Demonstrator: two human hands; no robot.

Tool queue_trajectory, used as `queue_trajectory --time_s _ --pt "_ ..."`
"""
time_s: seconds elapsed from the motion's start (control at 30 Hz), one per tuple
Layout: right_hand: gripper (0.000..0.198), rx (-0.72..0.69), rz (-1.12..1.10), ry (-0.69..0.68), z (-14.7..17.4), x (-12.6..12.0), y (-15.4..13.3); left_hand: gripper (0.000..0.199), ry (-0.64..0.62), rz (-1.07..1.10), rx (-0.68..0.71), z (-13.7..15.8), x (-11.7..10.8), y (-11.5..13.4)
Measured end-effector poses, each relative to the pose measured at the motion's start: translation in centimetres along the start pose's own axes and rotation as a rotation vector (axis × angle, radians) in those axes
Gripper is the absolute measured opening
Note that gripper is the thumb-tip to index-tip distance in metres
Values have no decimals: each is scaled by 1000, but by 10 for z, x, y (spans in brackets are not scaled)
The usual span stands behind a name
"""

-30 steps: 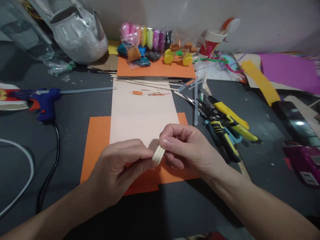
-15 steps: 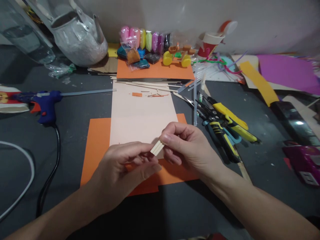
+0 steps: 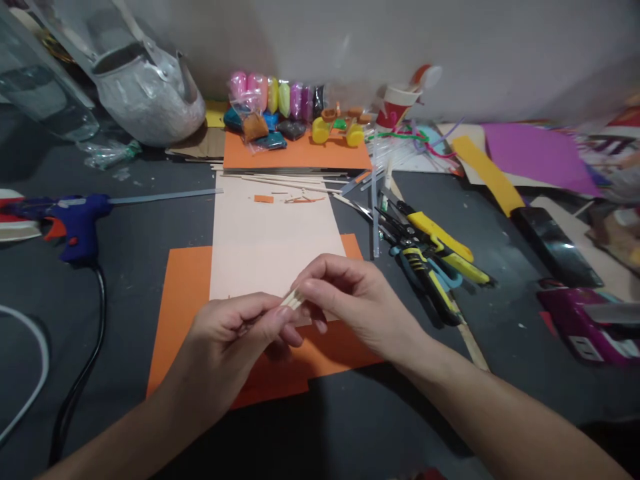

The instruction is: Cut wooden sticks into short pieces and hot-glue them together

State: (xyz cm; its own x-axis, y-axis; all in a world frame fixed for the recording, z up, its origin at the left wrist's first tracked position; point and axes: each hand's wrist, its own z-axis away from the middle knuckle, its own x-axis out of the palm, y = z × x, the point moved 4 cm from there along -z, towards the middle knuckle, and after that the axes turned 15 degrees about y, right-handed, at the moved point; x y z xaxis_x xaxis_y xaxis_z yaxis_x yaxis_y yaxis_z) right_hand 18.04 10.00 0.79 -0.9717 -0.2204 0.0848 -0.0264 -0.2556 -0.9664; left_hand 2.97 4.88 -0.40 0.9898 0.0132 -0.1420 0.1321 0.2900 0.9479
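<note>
A small row of short pale wooden sticks point(image 3: 293, 300), lying side by side, is pinched between both hands over the paper. My left hand point(image 3: 243, 333) closes thumb and fingers on its lower left end. The upper right end is gripped by my right hand point(image 3: 345, 297), whose fingers partly cover it. Beneath the hands lie a pale sheet point(image 3: 270, 247) and orange paper point(image 3: 177, 300). Small scraps, among them an orange piece point(image 3: 264, 199), rest on the pale sheet, with long thin sticks point(image 3: 285, 180) across its far end.
A blue glue gun point(image 3: 83, 227) with a glue stick lies at left, its black cord running forward. Pliers point(image 3: 430, 267) and scissors lie at right, near a black phone point(image 3: 555, 243). Behind stand a metal kettle point(image 3: 147, 100), packets of coloured clay point(image 3: 275, 100) and a little yellow-wheeled model point(image 3: 340, 127).
My left thumb has come down onto the sticks, closing the left hand on them. My right hand keeps its hold. The view has shifted slightly to the right.
</note>
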Motion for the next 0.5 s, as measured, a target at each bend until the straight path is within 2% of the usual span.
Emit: queue_trajectory --time_s 0.03,0.1,0.17,0.23,0.3,0.37,0.5 --pt "21 -80 92 24 -1 -7 -8 29 13 3 -22 0 0 -1" --pt "19 -305 309 172 -2 -28 -29 30 42 24 -58 0 -1 -2" --pt "19 -503 642 324 0 -53 -47 29 62 49 -57 2 -3 0" --pt "25 -630 1040 418 4 -78 -54 30 65 52 -8 4 -4 4" --pt "32 -594 1539 462 10 -102 -47 31 49 38 64 7 -4 9" --pt "41 -470 1853 424 17 -121 -32 33 34 32 117 10 -5 12" --pt "54 -451 1969 378 31 -136 -8 32 33 33 160 12 -5 14"
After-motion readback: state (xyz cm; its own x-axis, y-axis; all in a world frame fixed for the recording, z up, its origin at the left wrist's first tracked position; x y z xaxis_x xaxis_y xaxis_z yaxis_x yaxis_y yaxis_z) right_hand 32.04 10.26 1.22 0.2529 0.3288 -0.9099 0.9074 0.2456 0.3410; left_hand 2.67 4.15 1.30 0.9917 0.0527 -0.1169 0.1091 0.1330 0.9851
